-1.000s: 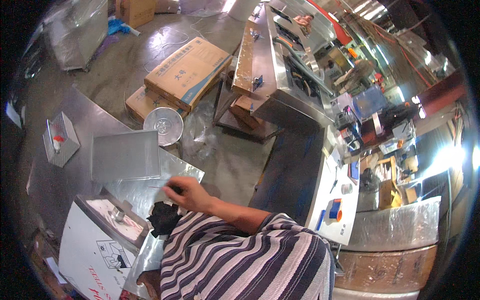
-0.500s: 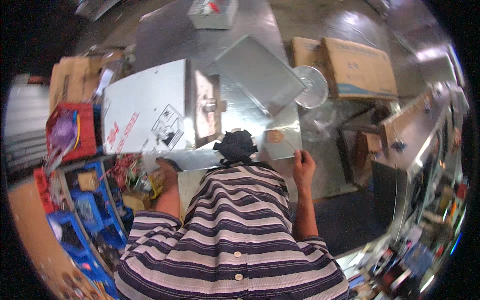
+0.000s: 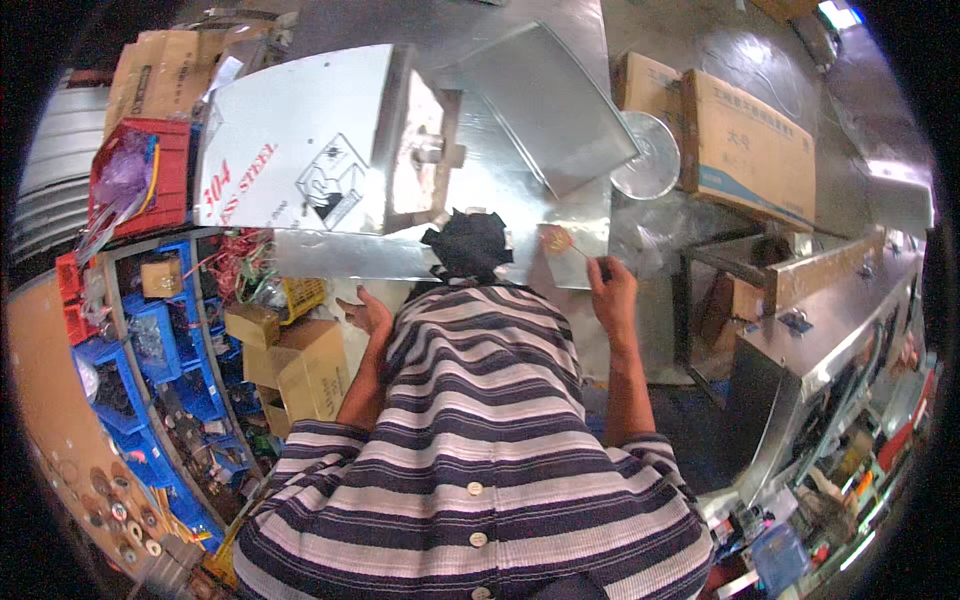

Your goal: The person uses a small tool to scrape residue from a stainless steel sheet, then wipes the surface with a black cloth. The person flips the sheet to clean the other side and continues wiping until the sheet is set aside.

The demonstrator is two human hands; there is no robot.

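Note:
My right hand (image 3: 612,290) is closed on a thin stick (image 3: 582,252) whose tip points at a small orange patch (image 3: 555,238) on the flat steel sheet (image 3: 500,190) in front of me. A crumpled black cloth (image 3: 470,243) lies on that sheet, just left of the patch. My left hand (image 3: 366,312) hangs with fingers apart and holds nothing, below the sheet's near edge and above some cardboard boxes (image 3: 300,365). My striped shirt fills the lower middle of the view.
A large steel box with printed markings (image 3: 300,150) and a tilted steel panel (image 3: 550,100) lie on the sheet. A round metal disc (image 3: 648,160) and cardboard cartons (image 3: 745,145) sit at the right, with a steel machine (image 3: 830,330) lower right. A red crate (image 3: 130,185) and blue bins (image 3: 150,350) stand left.
The view has swung from the floor and cartons round to the steel box and sheet. My right hand has risen slightly toward the orange patch, and my left hand stays near the sheet's edge.

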